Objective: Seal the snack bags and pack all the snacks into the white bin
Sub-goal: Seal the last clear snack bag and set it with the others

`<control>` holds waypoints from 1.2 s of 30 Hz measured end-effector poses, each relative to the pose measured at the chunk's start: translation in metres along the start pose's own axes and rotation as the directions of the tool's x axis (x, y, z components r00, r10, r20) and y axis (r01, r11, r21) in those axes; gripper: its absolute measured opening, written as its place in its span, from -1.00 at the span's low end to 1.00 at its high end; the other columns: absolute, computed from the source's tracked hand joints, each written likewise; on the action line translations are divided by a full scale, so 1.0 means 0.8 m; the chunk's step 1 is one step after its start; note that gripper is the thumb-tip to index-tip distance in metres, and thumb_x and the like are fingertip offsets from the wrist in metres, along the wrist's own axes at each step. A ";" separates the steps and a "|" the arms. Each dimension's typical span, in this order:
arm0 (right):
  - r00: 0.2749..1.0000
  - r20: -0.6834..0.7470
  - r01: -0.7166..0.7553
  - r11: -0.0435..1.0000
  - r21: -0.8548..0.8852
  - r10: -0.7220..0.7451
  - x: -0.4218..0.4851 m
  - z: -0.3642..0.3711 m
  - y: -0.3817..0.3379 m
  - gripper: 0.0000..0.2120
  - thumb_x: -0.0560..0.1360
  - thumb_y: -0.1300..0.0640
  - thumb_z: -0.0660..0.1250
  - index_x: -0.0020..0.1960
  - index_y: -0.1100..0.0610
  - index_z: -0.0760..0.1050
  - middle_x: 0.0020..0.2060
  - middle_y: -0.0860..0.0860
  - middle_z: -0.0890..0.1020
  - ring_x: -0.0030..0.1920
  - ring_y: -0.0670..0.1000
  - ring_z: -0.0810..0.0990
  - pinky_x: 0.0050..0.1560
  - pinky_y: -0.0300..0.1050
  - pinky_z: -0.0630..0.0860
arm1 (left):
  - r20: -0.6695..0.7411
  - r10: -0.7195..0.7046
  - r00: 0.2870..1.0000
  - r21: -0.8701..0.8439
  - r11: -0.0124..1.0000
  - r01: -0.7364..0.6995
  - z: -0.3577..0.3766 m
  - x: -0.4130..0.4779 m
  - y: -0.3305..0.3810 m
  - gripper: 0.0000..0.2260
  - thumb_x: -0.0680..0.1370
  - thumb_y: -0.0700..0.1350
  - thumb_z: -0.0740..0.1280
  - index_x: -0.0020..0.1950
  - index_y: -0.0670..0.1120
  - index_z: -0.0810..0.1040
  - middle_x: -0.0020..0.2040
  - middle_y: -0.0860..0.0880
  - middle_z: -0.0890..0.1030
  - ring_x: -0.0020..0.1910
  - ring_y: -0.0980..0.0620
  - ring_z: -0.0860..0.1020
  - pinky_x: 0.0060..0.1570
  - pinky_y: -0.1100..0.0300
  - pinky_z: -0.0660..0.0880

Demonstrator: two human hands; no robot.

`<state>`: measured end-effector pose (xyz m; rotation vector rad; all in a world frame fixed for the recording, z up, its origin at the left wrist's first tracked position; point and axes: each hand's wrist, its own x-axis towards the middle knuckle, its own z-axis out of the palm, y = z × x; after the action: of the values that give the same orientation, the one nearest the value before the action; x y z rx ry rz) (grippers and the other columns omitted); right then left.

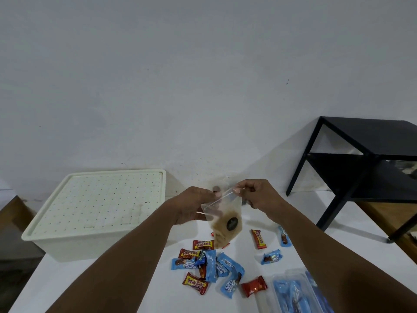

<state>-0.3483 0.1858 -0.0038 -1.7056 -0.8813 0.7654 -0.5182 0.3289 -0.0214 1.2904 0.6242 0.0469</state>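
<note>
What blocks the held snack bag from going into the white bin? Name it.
The lid does: it sits closed on top of the white bin, covering the whole opening. Both the left hand and right hand are pinching the clear snack bag top, so neither is free to lift it.

We reach both bare forearms forward, our left hand [194, 205] and right hand [257, 193] raised close together, fingers [237, 189] curled, thumb and forefinger pinched on a clear zip bag [222, 219] between them.
</note>
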 end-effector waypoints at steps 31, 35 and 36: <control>0.948 -0.129 -0.237 0.916 0.323 0.290 0.037 -0.001 0.056 -0.72 0.52 0.39 0.27 0.17 0.17 0.57 -0.13 0.16 0.63 -0.17 0.08 0.66 -0.24 -0.14 0.53 | -0.193 0.065 0.979 0.010 0.998 -0.065 0.008 0.055 -0.042 -0.88 0.55 -0.13 0.38 -0.03 -0.17 0.65 0.05 -0.16 0.71 0.07 -0.16 0.67 0.08 0.00 0.56; 0.911 -0.173 -0.271 0.861 0.430 0.373 0.059 -0.016 0.069 -0.76 0.51 0.37 0.31 0.13 0.18 0.57 -0.19 0.17 0.63 -0.14 0.12 0.65 -0.22 -0.10 0.52 | -0.084 0.055 0.995 0.161 0.986 -0.041 0.008 0.070 -0.053 -0.79 0.43 -0.07 0.47 -0.01 -0.15 0.73 0.09 -0.01 0.69 0.13 -0.04 0.60 0.14 0.02 0.54; 0.905 -0.176 -0.278 0.851 0.446 0.388 0.066 -0.018 0.071 -0.76 0.51 0.38 0.30 0.12 0.18 0.57 -0.22 0.17 0.62 -0.15 0.12 0.65 -0.21 -0.08 0.51 | -0.059 0.078 0.995 0.240 0.969 -0.062 0.013 0.076 -0.055 -0.80 0.41 -0.08 0.50 -0.01 -0.11 0.75 0.08 0.03 0.69 0.12 -0.01 0.59 0.10 0.09 0.53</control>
<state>-0.2978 0.2114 -0.0583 -1.5436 -0.2099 0.8629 -0.4759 0.3290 -0.0843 1.5481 0.6568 0.0762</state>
